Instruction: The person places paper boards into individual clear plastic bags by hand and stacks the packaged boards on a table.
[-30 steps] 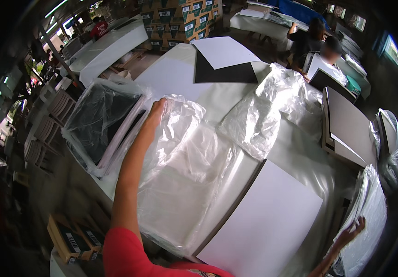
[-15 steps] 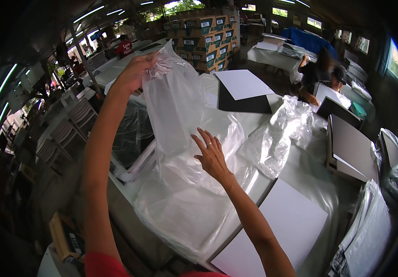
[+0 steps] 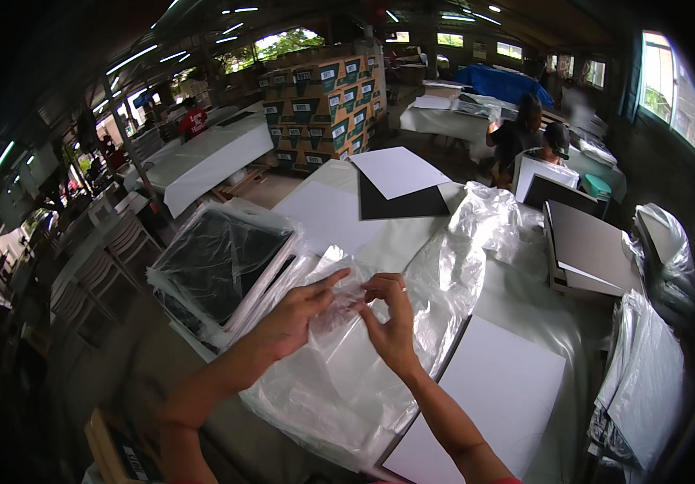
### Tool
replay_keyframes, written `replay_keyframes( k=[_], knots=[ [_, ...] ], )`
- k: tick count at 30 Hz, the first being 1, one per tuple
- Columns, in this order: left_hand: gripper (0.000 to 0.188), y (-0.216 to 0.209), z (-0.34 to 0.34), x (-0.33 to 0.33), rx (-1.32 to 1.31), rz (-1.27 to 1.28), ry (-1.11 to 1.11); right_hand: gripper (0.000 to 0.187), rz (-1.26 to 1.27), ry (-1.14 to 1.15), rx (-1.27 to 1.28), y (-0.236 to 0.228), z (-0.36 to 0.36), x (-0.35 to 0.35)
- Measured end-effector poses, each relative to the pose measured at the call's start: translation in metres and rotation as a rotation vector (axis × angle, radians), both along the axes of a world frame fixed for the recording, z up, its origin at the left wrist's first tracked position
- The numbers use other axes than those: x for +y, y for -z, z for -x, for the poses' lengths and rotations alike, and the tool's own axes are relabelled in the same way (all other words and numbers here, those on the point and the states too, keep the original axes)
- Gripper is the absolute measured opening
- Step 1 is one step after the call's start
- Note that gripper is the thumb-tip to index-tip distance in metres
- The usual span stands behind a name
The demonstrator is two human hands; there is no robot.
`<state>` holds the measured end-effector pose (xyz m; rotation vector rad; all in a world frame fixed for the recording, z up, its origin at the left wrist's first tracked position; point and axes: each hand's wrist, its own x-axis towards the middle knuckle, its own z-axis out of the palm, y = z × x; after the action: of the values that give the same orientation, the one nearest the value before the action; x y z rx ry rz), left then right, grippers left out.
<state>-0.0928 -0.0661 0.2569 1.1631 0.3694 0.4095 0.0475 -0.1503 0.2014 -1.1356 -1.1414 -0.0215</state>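
Note:
A large clear plastic bag (image 3: 339,379) lies loosely crumpled on the table in front of me. My left hand (image 3: 303,313) is closed on the gathered edge of this bag. Close beside it on the right, my right hand (image 3: 388,319), with a ring on one finger, pinches the same plastic between bent fingers and thumb. Right of the bag lies a white sheet on a dark board (image 3: 493,395), and my right forearm passes over its near part. Left of my hands sits a stack of black panels wrapped in clear plastic (image 3: 218,262).
Another white sheet (image 3: 400,172) rests on a black board (image 3: 400,206) at the table's far side. More crumpled plastic (image 3: 493,214) and grey boards (image 3: 593,242) are on the right. Stacked cartons (image 3: 315,113) stand beyond, and people (image 3: 517,133) work at the back right.
My left hand has come down from high up with the plastic, to beside my right hand. My right hand has gone from spread fingers to pinching the bag. The wrapped stack now shows uncovered.

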Motion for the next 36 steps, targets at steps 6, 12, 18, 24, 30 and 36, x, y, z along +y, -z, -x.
replay_keyframes(
  k=[6,12,18,24,30,36],
  knots=[
    [0.04,0.003,-0.01,-0.013,-0.064,0.05,0.039,0.035,0.011,0.048,-0.306,-0.034,0.003,-0.024],
    [0.045,-0.006,0.021,0.002,-0.133,0.034,-0.036,0.026,-0.214,0.063,-0.667,-0.022,0.01,-0.019],
    [0.049,-0.013,0.143,0.089,-0.322,-0.152,-0.423,0.016,-0.069,-0.262,-1.243,0.043,0.016,0.0],
    [0.038,-0.116,0.413,0.103,0.748,-1.257,-1.595,0.021,1.237,-0.007,-1.152,0.229,-0.073,0.078],
    [0.038,-0.095,0.272,-0.031,-0.041,-1.288,-1.539,0.029,1.699,-0.406,-0.677,0.228,-0.099,0.111],
    [0.028,-0.048,0.185,-0.03,-0.029,-0.709,-0.556,0.021,1.234,-0.265,-0.784,0.277,-0.21,0.08]
  ],
)
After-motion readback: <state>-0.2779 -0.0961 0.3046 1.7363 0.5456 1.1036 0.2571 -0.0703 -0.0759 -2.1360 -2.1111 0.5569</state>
